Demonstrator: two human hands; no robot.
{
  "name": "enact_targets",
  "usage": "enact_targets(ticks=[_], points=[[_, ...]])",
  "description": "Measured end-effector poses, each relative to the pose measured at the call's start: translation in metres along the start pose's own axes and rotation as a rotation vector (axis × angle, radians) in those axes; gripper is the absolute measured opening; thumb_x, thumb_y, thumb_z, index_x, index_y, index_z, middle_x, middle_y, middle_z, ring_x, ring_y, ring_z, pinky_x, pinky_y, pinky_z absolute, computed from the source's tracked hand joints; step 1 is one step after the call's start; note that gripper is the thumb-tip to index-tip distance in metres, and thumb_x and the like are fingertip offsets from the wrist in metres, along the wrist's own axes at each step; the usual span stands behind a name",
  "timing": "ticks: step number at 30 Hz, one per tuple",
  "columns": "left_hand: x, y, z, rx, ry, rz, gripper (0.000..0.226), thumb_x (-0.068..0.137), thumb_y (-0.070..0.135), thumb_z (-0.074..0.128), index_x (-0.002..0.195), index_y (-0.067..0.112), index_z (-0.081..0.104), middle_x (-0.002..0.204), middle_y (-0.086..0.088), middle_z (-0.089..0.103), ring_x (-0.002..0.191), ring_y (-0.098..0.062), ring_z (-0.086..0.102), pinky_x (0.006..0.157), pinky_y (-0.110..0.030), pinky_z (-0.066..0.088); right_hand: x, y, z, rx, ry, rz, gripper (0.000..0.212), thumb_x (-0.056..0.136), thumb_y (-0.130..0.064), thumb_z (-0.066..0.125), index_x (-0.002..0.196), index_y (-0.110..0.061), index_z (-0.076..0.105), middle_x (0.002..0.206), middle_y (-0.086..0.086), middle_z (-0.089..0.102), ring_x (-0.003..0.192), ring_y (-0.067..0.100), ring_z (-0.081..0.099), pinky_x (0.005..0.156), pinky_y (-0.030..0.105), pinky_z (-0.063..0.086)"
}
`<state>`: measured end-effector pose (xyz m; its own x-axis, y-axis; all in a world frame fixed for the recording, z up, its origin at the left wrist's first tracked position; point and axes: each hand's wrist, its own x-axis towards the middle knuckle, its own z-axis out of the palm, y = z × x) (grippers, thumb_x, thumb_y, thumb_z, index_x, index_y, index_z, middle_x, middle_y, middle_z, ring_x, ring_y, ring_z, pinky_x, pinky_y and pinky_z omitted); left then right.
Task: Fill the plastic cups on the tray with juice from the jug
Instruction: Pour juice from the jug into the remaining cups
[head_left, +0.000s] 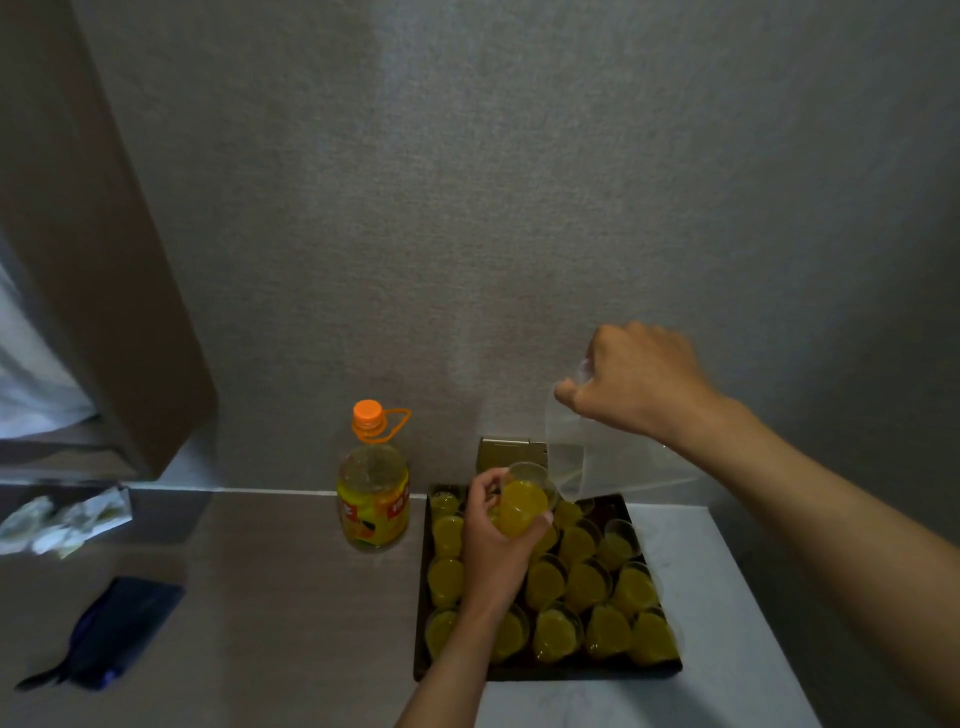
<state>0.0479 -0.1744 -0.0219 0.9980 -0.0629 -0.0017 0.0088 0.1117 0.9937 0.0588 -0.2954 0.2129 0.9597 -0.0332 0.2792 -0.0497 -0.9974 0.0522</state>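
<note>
A dark tray (550, 671) on the table holds several clear plastic cups of yellow juice (589, 582). My left hand (496, 545) grips one cup (524, 501), lifted above the tray's far end and nearly full of juice. My right hand (631, 382) grips the handle of a clear plastic jug (597, 462), tipped steeply with its spout down at the held cup's rim. The jug looks almost empty. A cup or two at the tray's far right (621, 532) look less full.
A nearly empty juice bottle (373, 493) with an orange cap stands left of the tray. A small brown box (511, 452) sits behind the tray by the wall. A dark blue pouch (111, 629) and crumpled wrappers (62, 522) lie at the left.
</note>
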Motion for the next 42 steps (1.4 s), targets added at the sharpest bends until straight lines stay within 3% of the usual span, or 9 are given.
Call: enact_targets(ticks=[8, 12, 17, 21, 25, 30, 35, 42], points=[[-0.002, 0.006, 0.000, -0.022, -0.040, -0.001, 0.060, 0.076, 0.008, 0.087, 0.122, 0.032, 0.055, 0.109, 0.038, 0.062, 0.104, 0.013, 0.060, 0.078, -0.014, 0.054, -0.001, 0.002, -0.001, 0.056, -0.033, 0.016, 0.041, 0.087, -0.042, 0.064, 0.058, -0.017, 0.048, 0.054, -0.002, 0.047, 0.051, 0.016, 0.045, 0.053, 0.027, 0.031], [-0.001, 0.006, -0.001, -0.025, -0.035, -0.014, 0.062, 0.075, 0.015, 0.089, 0.122, 0.037, 0.055, 0.113, 0.032, 0.062, 0.109, 0.010, 0.059, 0.082, -0.017, 0.055, -0.002, 0.005, 0.001, 0.087, -0.042, 0.026, 0.042, 0.088, -0.041, 0.064, 0.058, -0.017, 0.048, 0.055, -0.002, 0.048, 0.052, 0.016, 0.046, 0.056, 0.029, 0.036], [0.001, 0.004, 0.000, -0.025, -0.042, 0.008, 0.061, 0.074, 0.014, 0.089, 0.122, 0.035, 0.056, 0.115, 0.029, 0.063, 0.113, 0.005, 0.060, 0.086, -0.021, 0.055, -0.006, 0.015, 0.002, 0.200, -0.063, 0.084, 0.047, 0.088, -0.041, 0.068, 0.055, -0.016, 0.046, 0.053, -0.001, 0.046, 0.050, 0.017, 0.044, 0.052, 0.028, 0.031], [0.006, 0.005, -0.001, -0.031, -0.053, 0.018, 0.061, 0.074, 0.015, 0.089, 0.122, 0.032, 0.057, 0.119, 0.017, 0.066, 0.111, -0.001, 0.064, 0.086, -0.028, 0.058, -0.009, 0.026, 0.003, 0.290, -0.095, 0.133, 0.042, 0.089, -0.042, 0.069, 0.059, -0.014, 0.055, 0.055, 0.001, 0.047, 0.052, 0.018, 0.047, 0.057, 0.032, 0.039], [0.013, 0.007, -0.003, -0.040, -0.064, 0.025, 0.059, 0.075, 0.010, 0.088, 0.121, 0.028, 0.058, 0.114, 0.011, 0.070, 0.104, -0.001, 0.068, 0.081, -0.024, 0.057, -0.013, 0.039, 0.007, 0.376, -0.067, 0.212, 0.046, 0.088, -0.039, 0.069, 0.055, -0.021, 0.044, 0.048, -0.004, 0.039, 0.047, 0.016, 0.039, 0.052, 0.028, 0.032], [0.020, 0.009, 0.000, -0.001, -0.068, 0.017, 0.060, 0.068, 0.030, 0.090, 0.120, 0.033, 0.059, 0.120, 0.011, 0.069, 0.114, -0.006, 0.065, 0.091, -0.034, 0.058, -0.020, 0.059, 0.016, 0.596, -0.041, 0.335, 0.047, 0.088, -0.035, 0.069, 0.053, -0.022, 0.041, 0.047, -0.005, 0.037, 0.047, 0.016, 0.037, 0.056, 0.032, 0.033], [0.028, 0.010, 0.006, 0.072, -0.105, 0.046, 0.057, 0.075, 0.019, 0.089, 0.121, 0.030, 0.057, 0.120, 0.011, 0.069, 0.109, -0.005, 0.066, 0.086, -0.030, 0.059, -0.031, 0.079, 0.032, 0.853, 0.003, 0.449, 0.046, 0.090, -0.029, 0.069, 0.053, -0.021, 0.042, 0.048, -0.003, 0.037, 0.043, 0.013, 0.034, 0.057, 0.033, 0.031], [0.041, 0.010, 0.019, 0.174, -0.197, 0.036, 0.073, 0.079, 0.023, 0.086, 0.139, 0.035, 0.047, 0.128, 0.019, 0.062, 0.110, 0.006, 0.062, 0.078, -0.012, 0.053, -0.061, 0.108, 0.066, 1.029, 0.230, 0.654, 0.040, 0.092, -0.026, 0.069, 0.058, -0.011, 0.054, 0.052, 0.006, 0.040, 0.051, 0.017, 0.037, 0.056, 0.032, 0.030]])
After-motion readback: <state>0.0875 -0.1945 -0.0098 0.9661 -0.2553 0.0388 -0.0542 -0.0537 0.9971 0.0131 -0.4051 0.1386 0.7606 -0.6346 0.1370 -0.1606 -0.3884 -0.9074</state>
